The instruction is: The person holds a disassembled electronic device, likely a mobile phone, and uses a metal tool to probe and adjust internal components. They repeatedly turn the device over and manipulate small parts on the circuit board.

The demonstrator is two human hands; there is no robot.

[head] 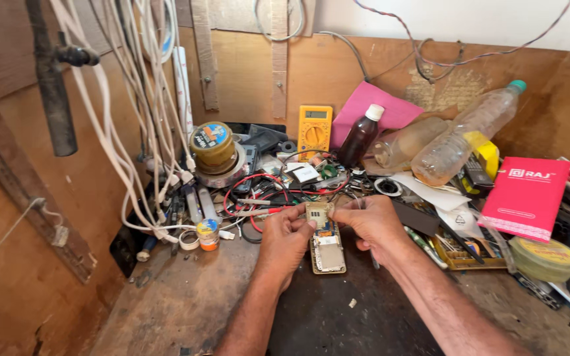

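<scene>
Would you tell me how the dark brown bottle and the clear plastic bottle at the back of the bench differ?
The brown bottle is small, dark and white-capped; the clear bottle is larger, see-through and green-capped. The brown bottle stands nearly upright, while the clear bottle leans steeply. Both are capped.

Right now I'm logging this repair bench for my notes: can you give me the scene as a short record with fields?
Setting: cluttered wooden workbench
Left hand: steadies opened phone at its left edge
Right hand: at phone's top right, pinching a thin tool
Behind: yellow multimeter, dark brown bottle, clear plastic bottles
Left side: hanging white cables
Right side: red box
</scene>
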